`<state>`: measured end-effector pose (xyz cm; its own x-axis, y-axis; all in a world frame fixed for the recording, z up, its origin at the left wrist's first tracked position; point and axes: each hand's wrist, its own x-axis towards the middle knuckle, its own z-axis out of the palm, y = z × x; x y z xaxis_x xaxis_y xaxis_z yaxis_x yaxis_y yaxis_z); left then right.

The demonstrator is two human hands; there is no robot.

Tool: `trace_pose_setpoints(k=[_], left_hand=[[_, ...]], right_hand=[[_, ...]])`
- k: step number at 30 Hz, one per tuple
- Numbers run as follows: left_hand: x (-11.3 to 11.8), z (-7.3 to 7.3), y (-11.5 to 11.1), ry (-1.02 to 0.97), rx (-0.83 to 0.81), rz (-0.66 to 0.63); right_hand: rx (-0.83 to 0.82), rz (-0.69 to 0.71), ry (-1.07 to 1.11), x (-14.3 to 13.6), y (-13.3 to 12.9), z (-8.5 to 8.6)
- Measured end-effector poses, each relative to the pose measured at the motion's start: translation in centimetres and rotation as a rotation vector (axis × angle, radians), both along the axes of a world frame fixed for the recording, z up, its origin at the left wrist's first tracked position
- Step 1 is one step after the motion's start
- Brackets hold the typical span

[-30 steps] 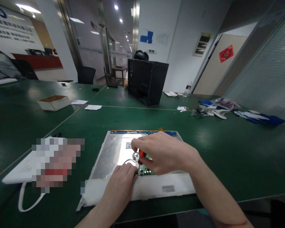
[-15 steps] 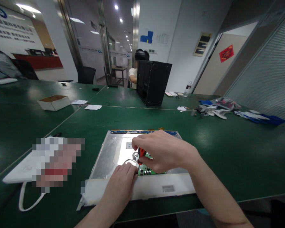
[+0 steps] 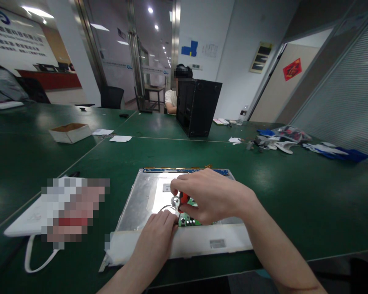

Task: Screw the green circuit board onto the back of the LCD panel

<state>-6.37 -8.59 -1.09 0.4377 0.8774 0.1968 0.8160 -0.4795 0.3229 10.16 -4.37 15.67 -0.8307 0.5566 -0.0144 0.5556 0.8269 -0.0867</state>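
Note:
My right hand (image 3: 202, 196) is closed around the red and black handle of a screwdriver (image 3: 183, 199), held upright over a green circuit board (image 3: 191, 222). The board lies on a silver display panel (image 3: 135, 208) with a white lower strip. My left hand (image 3: 158, 232) rests on the panel at the board's left edge. Its fingers are bent and pressed together, with the fingertips close under the screwdriver; what they pinch, if anything, is hidden. Beside the fingers are a round metal piece (image 3: 175, 201) and a thin cable (image 3: 168, 207).
Left of the panel lies a white device (image 3: 27, 220) with a white cable, partly blurred. An open cardboard box (image 3: 70, 134) and a black computer case (image 3: 202, 108) stand farther back. Plastic bags and gloves (image 3: 334, 150) lie at the right. A person (image 3: 171, 100) sits beyond the case.
The screwdriver handle has turned slightly within my right hand's fingers. My left hand keeps its place on the panel. The person across the table has shifted a little.

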Motion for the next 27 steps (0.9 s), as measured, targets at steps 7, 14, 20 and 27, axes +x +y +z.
trace_pose_setpoints(k=[7, 14, 20, 27], left_hand=[[0.07, 0.20, 0.05, 0.009, -0.015, 0.010], [0.02, -0.27, 0.18, -0.023, -0.015, -0.003], [0.05, 0.06, 0.00, -0.020, -0.002, 0.008], [-0.07, -0.28, -0.06, -0.034, 0.031, 0.004]], right_hand=[[0.079, -0.044, -0.015, -0.31, 0.10, -0.18], [0.030, -0.017, -0.012, -0.10, -0.10, -0.14], [0.037, -0.029, -0.009, -0.34, -0.26, -0.16], [0.060, -0.042, -0.064, -0.89, -0.35, 0.02]])
